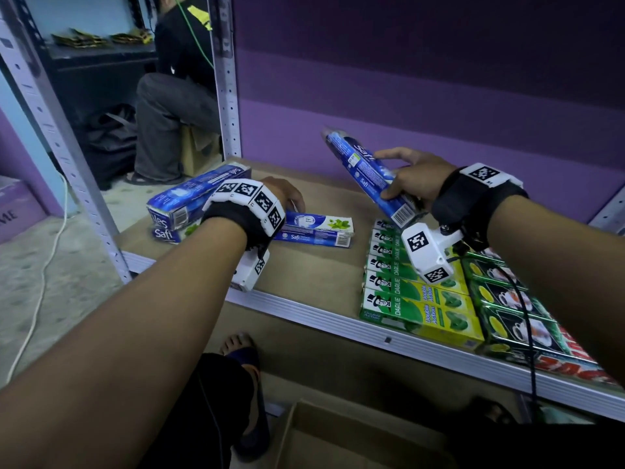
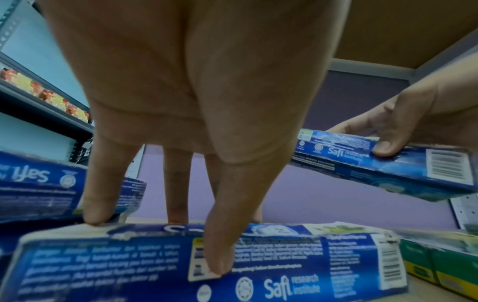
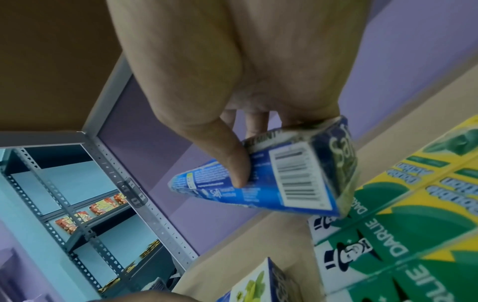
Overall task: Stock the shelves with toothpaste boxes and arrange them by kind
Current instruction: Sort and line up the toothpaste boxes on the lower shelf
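Blue Safi cartons are the stock in hand. The right hand [image 1: 411, 177] holds one Safi box [image 1: 367, 174] clear of the shelf [image 1: 304, 265], tilted with its far end raised; in the right wrist view the thumb presses the printed side near the barcode end and the fingers curl round the opposite face. The left hand [image 1: 284, 194] is down on a flat Safi box [image 1: 318, 228] lying on the shelf board, thumb on the near side panel and fingers over the top and far edge, as the left wrist view shows, so it grips rather than merely rests. A loose pile of further Safi boxes [image 1: 192, 198] sits just to the left, stacked crookedly. To the right, a neat row of green Darlie boxes [image 1: 416, 292] lies side by side, with darker boxes [image 1: 507, 299] beyond them at the shelf's right end.

Assessment: the Darlie kind appears sorted; the Safi kind is not yet aligned. The step in hand looks like gathering the blue cartons into one group between the pile and the Darlie row.

To do it well, the raised box should be levelled before it comes down, its long edge parallel to the flat box, and set flush beside or upon it with the brand face matching. The left hand should steady the lower box against sliding. The carton ends look worn and soft, so a light grip on the side panels is advisable. The lifted box hangs just above the Darlie row; clearance there needs watching.
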Available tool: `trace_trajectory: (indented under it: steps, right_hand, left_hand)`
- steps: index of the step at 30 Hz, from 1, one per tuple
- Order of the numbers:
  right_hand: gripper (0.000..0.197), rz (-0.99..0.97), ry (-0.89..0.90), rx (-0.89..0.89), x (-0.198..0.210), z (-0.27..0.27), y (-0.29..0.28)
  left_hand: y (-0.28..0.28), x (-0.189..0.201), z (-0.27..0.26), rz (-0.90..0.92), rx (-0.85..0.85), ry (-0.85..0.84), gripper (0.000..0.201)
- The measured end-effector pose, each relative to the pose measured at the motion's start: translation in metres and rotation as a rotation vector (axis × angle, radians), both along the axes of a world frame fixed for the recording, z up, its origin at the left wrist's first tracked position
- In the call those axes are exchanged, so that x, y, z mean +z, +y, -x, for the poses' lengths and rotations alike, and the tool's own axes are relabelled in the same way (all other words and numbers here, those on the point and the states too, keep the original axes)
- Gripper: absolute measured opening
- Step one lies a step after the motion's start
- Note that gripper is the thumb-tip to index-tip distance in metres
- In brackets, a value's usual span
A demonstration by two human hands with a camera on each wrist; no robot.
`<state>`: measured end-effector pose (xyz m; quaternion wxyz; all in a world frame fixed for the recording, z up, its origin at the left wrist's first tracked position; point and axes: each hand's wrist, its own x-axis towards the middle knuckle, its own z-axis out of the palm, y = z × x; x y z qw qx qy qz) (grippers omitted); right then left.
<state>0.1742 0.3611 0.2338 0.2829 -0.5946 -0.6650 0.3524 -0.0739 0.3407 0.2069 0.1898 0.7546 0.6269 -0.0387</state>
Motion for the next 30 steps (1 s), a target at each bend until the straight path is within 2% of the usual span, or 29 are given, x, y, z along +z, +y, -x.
trace_trajectory:
  steps: [12, 16, 19, 25, 30]
  right_hand:
    - [0.067, 0.012, -0.043, 0.019, -0.008, -0.013, 0.008]
    - [0.066, 0.012, -0.072, 0.031, -0.01, -0.012, 0.011]
    - [0.066, 0.012, -0.115, 0.046, -0.009, -0.01, 0.013]
    - [0.066, -0.028, -0.256, 0.122, -0.006, 0.008, 0.023]
    - [0.067, -0.062, -0.397, 0.2, -0.006, 0.032, 0.036]
  left_hand:
    - [0.019, 0.006, -0.025, 0.085, -0.134, -0.036, 0.05]
    - [0.02, 0.005, -0.031, 0.052, -0.135, -0.035, 0.053]
    - [0.019, -0.003, -0.025, -0.047, -0.132, -0.055, 0.057]
    - [0.023, -0.02, 0.008, -0.201, 0.104, -0.115, 0.057]
    - [0.026, -0.037, 0.038, -0.168, 0.347, -0.094, 0.091]
